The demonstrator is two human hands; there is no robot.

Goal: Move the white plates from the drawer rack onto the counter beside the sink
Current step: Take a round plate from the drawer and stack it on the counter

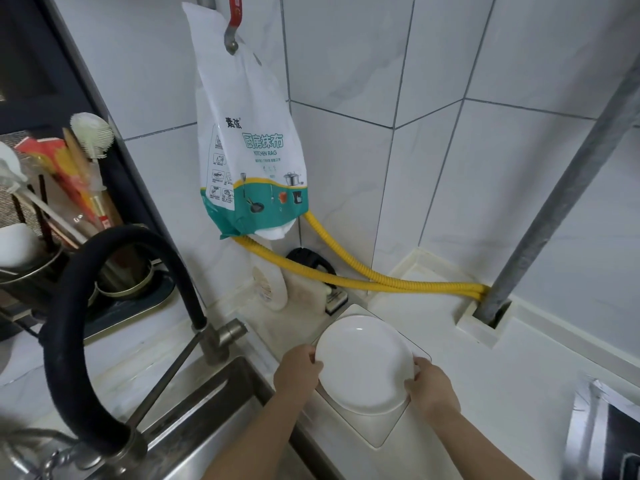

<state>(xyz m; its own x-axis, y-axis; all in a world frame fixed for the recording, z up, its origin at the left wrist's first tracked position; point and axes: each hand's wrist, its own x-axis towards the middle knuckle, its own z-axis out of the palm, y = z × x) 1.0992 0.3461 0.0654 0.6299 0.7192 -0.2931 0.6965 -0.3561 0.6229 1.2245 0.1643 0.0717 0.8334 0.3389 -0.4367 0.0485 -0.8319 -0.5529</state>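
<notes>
A round white plate [363, 363] sits low over a pale square board [375, 427] on the white counter [485, 375], just right of the steel sink [207, 420]. My left hand [298, 370] grips the plate's left rim and my right hand [429, 384] grips its right rim. Under the plate another white rim shows at its lower edge, so it seems to rest on a second plate. The drawer rack is out of view.
A black curved faucet [114, 306] arches over the sink. A kitchen-rag bag [249, 143] hangs above a yellow hose [363, 280]. A grey pipe [554, 188] enters the counter at right. A utensil rack [52, 209] stands at left; foil edges the stove [602, 434].
</notes>
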